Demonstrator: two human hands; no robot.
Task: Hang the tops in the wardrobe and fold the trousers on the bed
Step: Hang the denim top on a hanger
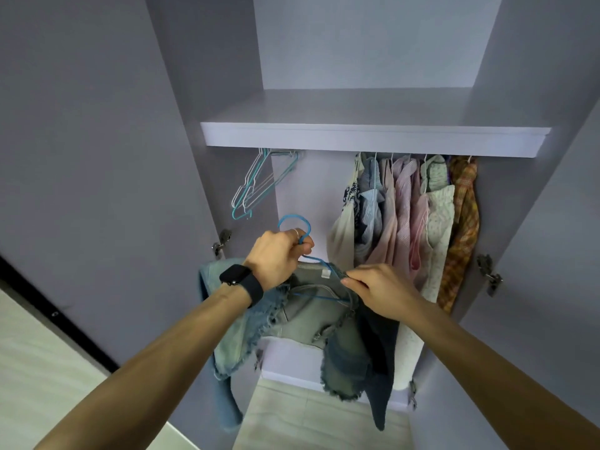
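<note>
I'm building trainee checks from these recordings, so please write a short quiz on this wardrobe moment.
1. Multiple choice: what does the left hand grip? A the blue wire hanger, at its hook; B the white shelf; C a plaid shirt.
2. True or false: neither hand touches the frayed faded denim jacket.
3. Fill in: the bunch of empty wire hangers hangs to the ___ of the row of hung tops.
Key: 1 A. 2 False: the right hand pinches its shoulder on the hanger. 3 left.
</note>
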